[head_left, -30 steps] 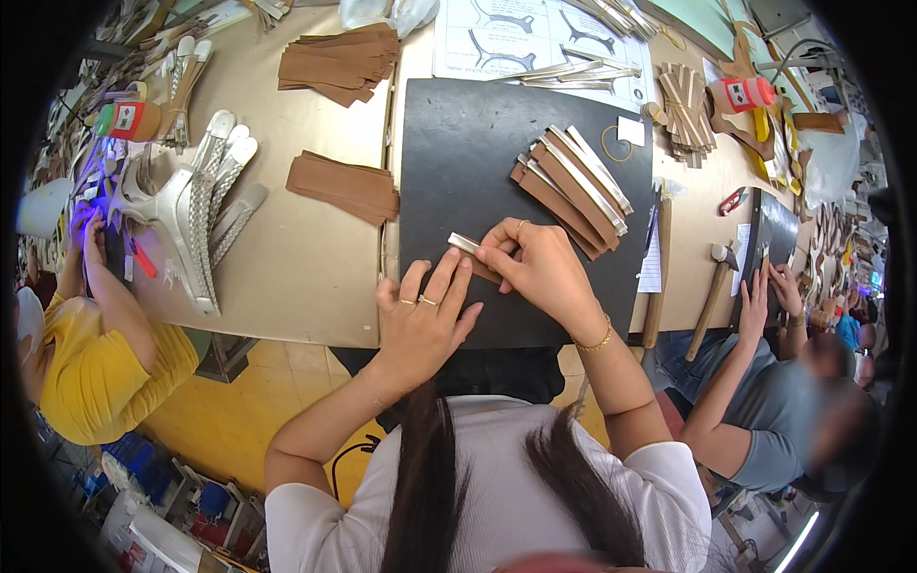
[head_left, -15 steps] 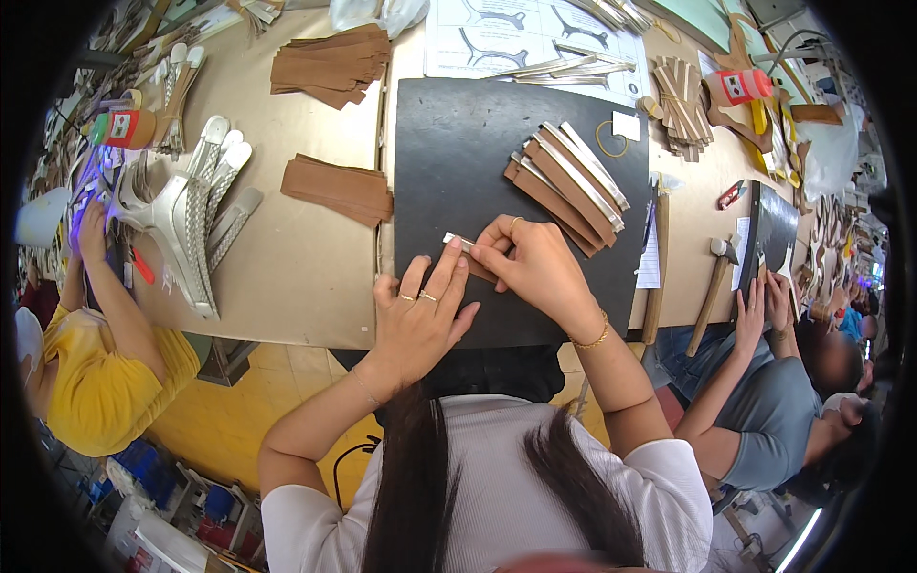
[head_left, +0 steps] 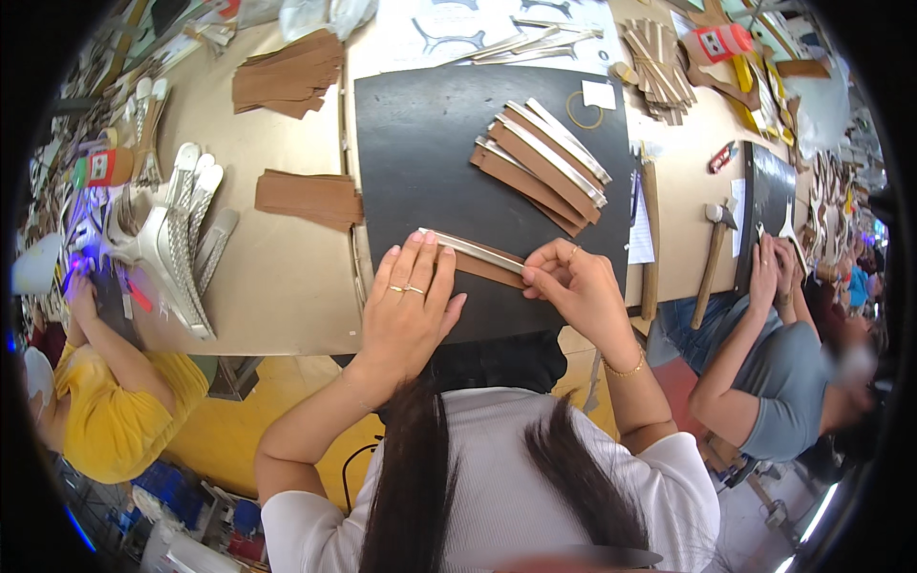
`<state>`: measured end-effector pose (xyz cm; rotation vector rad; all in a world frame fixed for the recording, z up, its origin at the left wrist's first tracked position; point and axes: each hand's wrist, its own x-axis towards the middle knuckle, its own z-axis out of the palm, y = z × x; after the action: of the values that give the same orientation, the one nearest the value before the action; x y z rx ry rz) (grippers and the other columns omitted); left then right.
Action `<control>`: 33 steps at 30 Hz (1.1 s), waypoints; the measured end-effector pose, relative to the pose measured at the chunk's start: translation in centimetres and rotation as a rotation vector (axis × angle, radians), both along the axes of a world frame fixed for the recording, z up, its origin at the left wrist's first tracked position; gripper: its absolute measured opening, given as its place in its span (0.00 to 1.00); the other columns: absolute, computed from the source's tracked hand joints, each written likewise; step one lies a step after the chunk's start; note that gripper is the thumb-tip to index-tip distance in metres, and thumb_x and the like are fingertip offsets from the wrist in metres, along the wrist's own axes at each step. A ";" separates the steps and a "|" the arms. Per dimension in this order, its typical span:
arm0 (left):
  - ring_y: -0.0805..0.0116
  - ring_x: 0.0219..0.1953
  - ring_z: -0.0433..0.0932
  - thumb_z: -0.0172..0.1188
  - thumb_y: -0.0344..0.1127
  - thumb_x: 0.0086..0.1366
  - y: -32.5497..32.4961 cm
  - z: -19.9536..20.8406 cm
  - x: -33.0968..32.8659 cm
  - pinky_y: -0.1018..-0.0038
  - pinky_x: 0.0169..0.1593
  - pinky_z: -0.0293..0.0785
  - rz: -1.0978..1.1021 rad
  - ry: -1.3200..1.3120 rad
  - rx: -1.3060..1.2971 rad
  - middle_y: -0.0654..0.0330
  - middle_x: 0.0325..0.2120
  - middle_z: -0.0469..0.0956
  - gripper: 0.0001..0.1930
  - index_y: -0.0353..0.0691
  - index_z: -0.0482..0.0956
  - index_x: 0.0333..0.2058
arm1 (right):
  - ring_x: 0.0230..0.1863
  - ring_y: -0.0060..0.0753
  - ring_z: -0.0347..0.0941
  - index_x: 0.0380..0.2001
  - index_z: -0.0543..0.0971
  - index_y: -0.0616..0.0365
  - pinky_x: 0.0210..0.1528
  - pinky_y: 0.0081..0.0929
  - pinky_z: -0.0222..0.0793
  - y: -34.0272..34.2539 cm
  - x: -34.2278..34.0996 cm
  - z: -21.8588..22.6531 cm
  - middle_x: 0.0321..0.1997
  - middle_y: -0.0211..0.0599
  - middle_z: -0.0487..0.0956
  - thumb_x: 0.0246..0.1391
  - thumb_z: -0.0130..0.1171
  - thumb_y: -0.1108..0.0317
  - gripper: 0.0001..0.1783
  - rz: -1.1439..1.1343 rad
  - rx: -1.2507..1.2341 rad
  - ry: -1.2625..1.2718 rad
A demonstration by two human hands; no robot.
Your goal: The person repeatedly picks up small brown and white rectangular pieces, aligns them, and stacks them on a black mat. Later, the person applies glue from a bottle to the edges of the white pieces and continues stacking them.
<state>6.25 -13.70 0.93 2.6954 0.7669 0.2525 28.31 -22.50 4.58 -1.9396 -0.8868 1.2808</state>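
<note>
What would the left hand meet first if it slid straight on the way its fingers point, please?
The left hand points up the black mat, fingertips on the brown strip. Past that strip, bare mat follows, then probably the white paper sheets at the far edge.

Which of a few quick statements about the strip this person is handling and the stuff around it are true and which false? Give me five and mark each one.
1. Both hands are on one brown strip lying on the black mat. True: the left hand presses flat on it and the right hand pinches its end.
2. The left hand wears rings. True.
3. The stack of brown strips sits off the mat on the bare table. False: it lies fanned on the mat's upper right part.
4. A hammer rests on the table to the right of the mat. True.
5. The right hand holds the hammer. False: the hammer lies untouched, apart from it.
</note>
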 end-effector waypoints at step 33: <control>0.39 0.66 0.57 0.67 0.70 0.41 -2.1 0.4 2.5 0.45 0.63 0.58 0.031 0.203 0.063 0.36 0.61 0.60 0.49 0.72 0.66 0.66 | 0.29 0.34 0.73 0.43 0.81 0.53 0.32 0.31 0.69 -2.5 -1.5 -2.2 0.42 0.32 0.75 0.49 0.64 0.73 0.16 0.366 0.394 -0.862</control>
<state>8.72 -15.76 1.32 2.8005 0.8720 0.0098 26.82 -24.96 2.41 -2.0364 -1.8185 0.3191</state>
